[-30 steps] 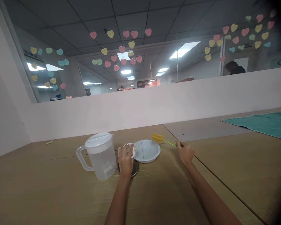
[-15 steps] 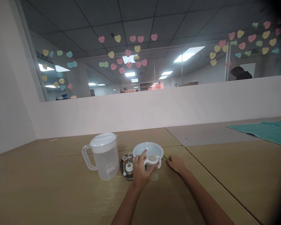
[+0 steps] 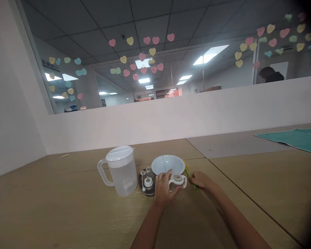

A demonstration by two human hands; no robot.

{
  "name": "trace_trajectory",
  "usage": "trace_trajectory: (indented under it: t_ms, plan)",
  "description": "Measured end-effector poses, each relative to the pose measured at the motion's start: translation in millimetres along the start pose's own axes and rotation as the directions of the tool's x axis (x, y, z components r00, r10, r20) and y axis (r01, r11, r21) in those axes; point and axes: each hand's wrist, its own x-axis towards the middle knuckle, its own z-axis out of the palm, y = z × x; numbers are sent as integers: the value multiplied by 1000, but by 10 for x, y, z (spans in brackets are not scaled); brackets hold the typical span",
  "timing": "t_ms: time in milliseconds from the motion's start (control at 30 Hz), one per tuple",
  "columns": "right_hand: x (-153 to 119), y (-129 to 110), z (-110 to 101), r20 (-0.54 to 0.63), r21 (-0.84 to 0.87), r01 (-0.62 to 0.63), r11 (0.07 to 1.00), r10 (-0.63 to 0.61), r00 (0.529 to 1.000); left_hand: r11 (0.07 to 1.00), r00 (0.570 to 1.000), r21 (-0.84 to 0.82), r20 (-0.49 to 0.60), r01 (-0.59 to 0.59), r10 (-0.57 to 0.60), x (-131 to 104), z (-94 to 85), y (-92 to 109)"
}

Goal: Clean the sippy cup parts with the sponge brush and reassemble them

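In front of the white bowl (image 3: 168,165), my left hand (image 3: 165,188) grips a clear bottle with a white two-handled collar (image 3: 177,179). Its top ring faces up. My right hand (image 3: 200,180) is at the bowl's right, fingers closed at a thin green and yellow brush (image 3: 192,182) that lies slanting on the table. Left of my left hand, a round dark tray (image 3: 150,193) holds a white ring with a nipple (image 3: 148,182), a clear dome cap (image 3: 149,172) and a small white stick-like part (image 3: 143,180).
A lidded translucent pitcher (image 3: 124,173) stands left of the tray, its handle to the left. On the far right lies a teal cloth (image 3: 295,138). Behind the table (image 3: 93,214) rises a white wall with a window; a person (image 3: 272,75) shows through it.
The view has shifted, so the table items appear slightly to the right. The bottle is tilted more now in my left hand, and more of the brush shows beside my right hand.
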Motion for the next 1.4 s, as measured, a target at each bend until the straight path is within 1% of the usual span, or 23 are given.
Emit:
trace_trajectory:
  t_ms: [33,67,100,133,167,200,233,267,300,367,433,467,500,533,567,633,700,833,933,1033,1200,1300,1400]
  plan:
    - [-48,5,-33,-12,1,0,1000,0,1000,1000,1000,2,-14,-16,16,3,-19,-36]
    - [-105,10,-67,-42,4,3,1000,-3,999,1000,998,13,-54,-14,15,7,-41,-92]
    - [-169,10,-100,-86,11,7,1000,-7,996,999,993,31,-121,17,-13,12,-62,-166]
    - [-238,4,-133,-145,23,16,1000,-13,989,995,976,55,-208,78,-65,17,-81,-255]
    - [-307,-12,-165,-206,40,32,999,-23,978,982,939,79,-314,170,-138,22,-97,-353]
    - [-370,-42,-198,-259,58,54,997,-37,965,957,889,90,-402,276,-218,27,-108,-452]
    - [-422,-86,-234,-298,75,85,994,-59,953,927,850,105,-446,360,-279,29,-114,-544]
    - [-456,-144,-273,-320,89,121,989,-87,943,893,829,140,-455,427,-325,30,-114,-623]
    - [-467,-215,-315,-337,101,158,982,-116,934,855,823,195,-437,480,-363,28,-110,-685]
    - [-402,-384,-399,-360,125,241,962,-183,915,779,833,329,-362,534,-418,16,-90,-757]
    - [-213,-558,-457,-355,169,344,923,-269,895,724,839,425,-298,544,-455,-4,-62,-779]
    - [-79,-637,-466,-312,218,386,896,-311,898,709,840,450,-278,543,-466,-15,-47,-781]
    - [72,-707,-456,-219,304,374,876,-318,923,702,840,461,-268,542,-472,-26,-34,-782]
    - [232,-768,-428,-98,394,309,865,-295,951,698,839,467,-264,543,-475,-36,-23,-784]
    - [390,-820,-381,-44,417,277,866,-285,957,693,839,476,-260,542,-478,-45,-14,-786]
    - [666,-902,-242,20,437,241,867,-277,961,680,838,494,-256,542,-482,-56,-4,-788]
    - [854,-962,-73,80,446,203,872,-265,961,657,833,521,-247,545,-495,-57,-7,-780]
    - [988,-1002,193,163,449,140,883,-235,958,613,816,572,-193,545,-545,-47,-37,-735]
    - [1008,-946,229,137,471,138,871,-226,964,598,805,586,-170,546,-568,-43,-60,-700]
    - [1005,-853,121,68,519,156,840,-222,973,599,802,585,-159,547,-576,-42,-78,-677]
    - [863,-799,-247,-31,627,197,754,-228,973,596,797,576,-176,559,-578,-28,-93,-663]
    - [717,-855,-492,-124,751,255,610,-249,961,590,809,592,-196,548,-555,-21,-86,-674]
    - [582,-932,-678,-200,777,323,540,-276,940,573,802,607,-195,551,-565,-17,-78,-682]
